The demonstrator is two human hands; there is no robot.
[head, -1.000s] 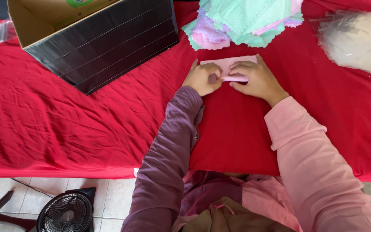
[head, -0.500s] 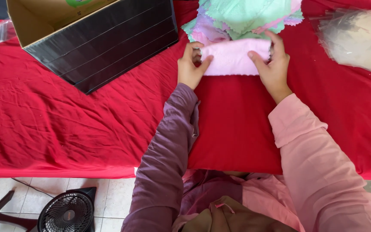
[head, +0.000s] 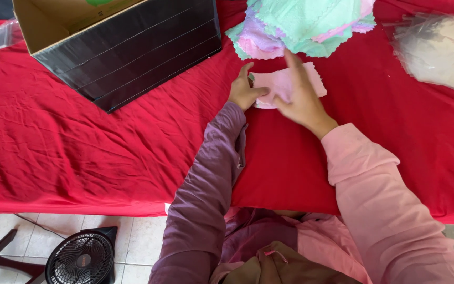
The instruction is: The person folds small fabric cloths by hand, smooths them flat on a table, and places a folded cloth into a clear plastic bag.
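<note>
The left hand pins the left end of one pink cloth, fingers closed on its edge; the right hand lies flat and open across its middle. It sits on the red tabletop, just at six o'clock from one heap of pastel cloths. The cloth looks soft, light and limp; edges and corners seem the best places to grip. One black box stands at ten o'clock.

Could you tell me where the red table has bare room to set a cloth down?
The widest bare patch of the red table lies left of the left hand, below the cardboard box. A smaller one lies right of the right hand, below the plastic bag. It is crowded around the pink cloth and cloth pile.
</note>
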